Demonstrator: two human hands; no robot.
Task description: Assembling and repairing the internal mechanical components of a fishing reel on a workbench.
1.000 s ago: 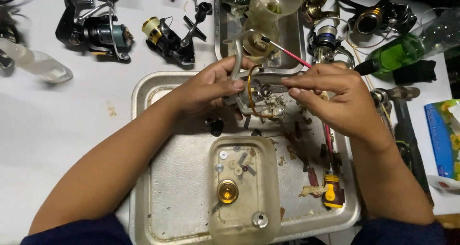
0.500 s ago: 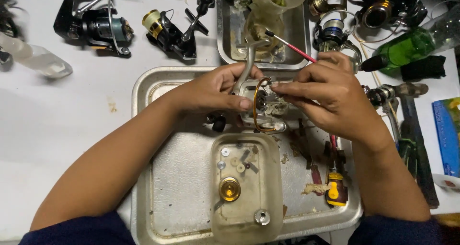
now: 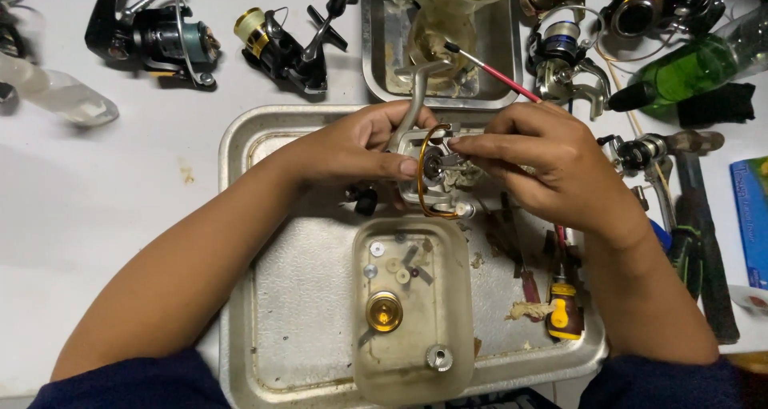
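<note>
Reel body (image 3: 428, 157) held over metal tray (image 3: 264, 217) in left hand (image 3: 352, 149) grip | right hand (image 3: 544, 165) fingertips pinched at its open gear housing | removed parts kept in plastic container (image 3: 412, 313) | reel not yet whole.

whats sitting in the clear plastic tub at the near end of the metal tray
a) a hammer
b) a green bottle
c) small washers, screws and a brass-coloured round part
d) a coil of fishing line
c: the clear plastic tub on the metal tray holds small washers and bits plus a brass-coloured round part, while the green bottle lies off the tray at the upper right.
</note>
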